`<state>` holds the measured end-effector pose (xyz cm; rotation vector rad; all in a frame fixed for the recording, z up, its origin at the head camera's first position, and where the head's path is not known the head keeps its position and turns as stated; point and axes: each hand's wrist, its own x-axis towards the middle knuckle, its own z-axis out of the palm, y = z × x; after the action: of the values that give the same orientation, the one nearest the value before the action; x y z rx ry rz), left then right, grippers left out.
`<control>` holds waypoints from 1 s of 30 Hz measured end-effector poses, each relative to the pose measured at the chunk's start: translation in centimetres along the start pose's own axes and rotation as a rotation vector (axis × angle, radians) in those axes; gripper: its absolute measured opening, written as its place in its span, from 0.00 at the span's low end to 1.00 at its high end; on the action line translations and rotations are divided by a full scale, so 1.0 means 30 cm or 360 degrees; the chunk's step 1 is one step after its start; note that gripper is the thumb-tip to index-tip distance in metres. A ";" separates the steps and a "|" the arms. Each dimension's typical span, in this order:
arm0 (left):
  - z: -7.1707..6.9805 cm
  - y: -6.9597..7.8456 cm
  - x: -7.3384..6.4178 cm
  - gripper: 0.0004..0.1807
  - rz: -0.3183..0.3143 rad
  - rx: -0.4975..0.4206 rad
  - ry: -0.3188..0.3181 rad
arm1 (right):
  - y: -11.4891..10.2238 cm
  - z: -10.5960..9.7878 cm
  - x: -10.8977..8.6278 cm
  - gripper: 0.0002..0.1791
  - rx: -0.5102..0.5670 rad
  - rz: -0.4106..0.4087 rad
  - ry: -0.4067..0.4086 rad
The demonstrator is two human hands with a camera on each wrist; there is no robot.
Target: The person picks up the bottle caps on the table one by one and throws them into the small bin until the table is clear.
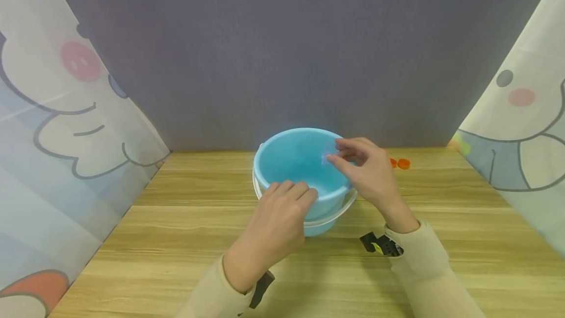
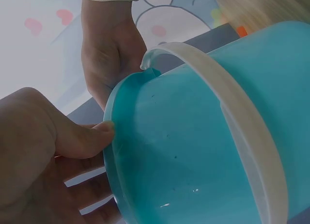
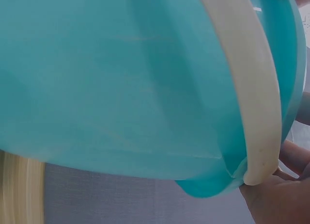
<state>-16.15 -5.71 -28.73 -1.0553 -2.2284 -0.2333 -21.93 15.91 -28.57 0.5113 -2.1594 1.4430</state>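
A light blue bucket point(image 1: 324, 206) with a white handle point(image 1: 328, 220) stands upright on the wooden table. My left hand point(image 1: 282, 217) grips the bucket's near rim; in the left wrist view its thumb point(image 2: 89, 141) lies on the outside of the rim, the fingers over the inside. Above the right side of the opening, my right hand point(image 1: 368, 168) pinches a small see-through piece point(image 1: 328, 153) between thumb and fingers. That piece is faint, and its kind cannot be made out. In the right wrist view the bucket's wall hides most of the right hand.
Two small orange caps point(image 1: 403, 164) lie on the table point(image 1: 185, 249) behind and right of the right hand. A dark grey wall point(image 1: 282, 53) rises behind the bucket. Printed cartoon cloths point(image 1: 79, 102) stand at both sides.
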 end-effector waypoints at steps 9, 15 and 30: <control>0.002 -0.001 -0.002 0.23 0.0011 0.0021 0.0006 | -0.001 -0.002 -0.001 0.19 -0.0019 0.0015 -0.0004; 0.005 -0.004 -0.004 0.22 0.0016 0.0025 0.0008 | 0.000 -0.002 -0.002 0.18 -0.0053 0.0017 -0.0011; 0.012 -0.002 -0.004 0.22 0.0016 0.0017 0.0031 | 0.004 -0.010 -0.004 0.18 -0.0041 -0.0001 -0.0028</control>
<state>-16.32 -5.67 -29.07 -1.0536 -2.2044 -0.2258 -21.82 16.22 -28.63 0.5172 -2.1884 1.4131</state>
